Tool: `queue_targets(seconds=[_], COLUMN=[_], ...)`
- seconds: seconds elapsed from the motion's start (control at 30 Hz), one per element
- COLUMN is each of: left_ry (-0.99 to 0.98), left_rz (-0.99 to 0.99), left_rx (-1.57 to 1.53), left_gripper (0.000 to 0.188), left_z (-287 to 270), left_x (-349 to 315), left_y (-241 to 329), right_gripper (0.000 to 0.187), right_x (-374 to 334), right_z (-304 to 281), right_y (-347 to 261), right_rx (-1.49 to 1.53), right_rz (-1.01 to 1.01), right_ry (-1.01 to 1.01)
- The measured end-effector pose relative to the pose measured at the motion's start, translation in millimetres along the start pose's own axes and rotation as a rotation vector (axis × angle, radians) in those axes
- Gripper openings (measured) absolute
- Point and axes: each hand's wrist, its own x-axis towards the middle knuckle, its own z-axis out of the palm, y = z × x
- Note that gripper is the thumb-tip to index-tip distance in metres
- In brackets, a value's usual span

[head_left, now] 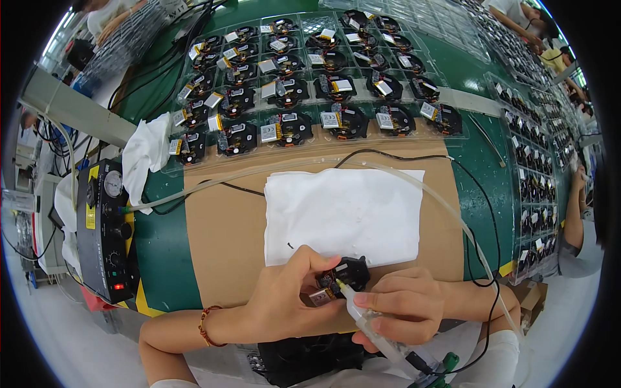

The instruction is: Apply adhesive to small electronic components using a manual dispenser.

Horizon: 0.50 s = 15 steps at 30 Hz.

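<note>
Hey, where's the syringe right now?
In the head view, the syringe is low and right of centre, in the right hand, its tip at the black part that the left hand holds.

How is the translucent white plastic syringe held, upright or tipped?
Tipped: the syringe slants through the right hand's fingers, its yellowish-green tip at the black round device in the left hand.

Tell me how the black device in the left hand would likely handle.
The black device is probably fragile, with what look like inner parts uncovered. Its pale pouch may swing, since the pouches of similar devices nearby lie at varied angles.
</note>
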Motion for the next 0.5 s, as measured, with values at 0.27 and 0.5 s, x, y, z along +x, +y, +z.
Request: queue_targets(seconds=[0.27, 0.5], left_ry=[0.037, -0.013], left_rz=[-0.012, 0.093], left_rx=[-0.059, 0.119], left_gripper=[0.047, 0.054], left_z=[3.1, -1.5], left_x=[0.9, 4.7], left_y=[-0.5, 4.9], right_gripper=[0.033, 0.032], right_x=[-0.2, -0.1], right_z=[0.0, -0.8], right_y=[-2.3, -1.9], right_rx=[-0.021, -0.029], right_rz=[-0.012, -0.016], right_ry=[-0.003, -0.010])
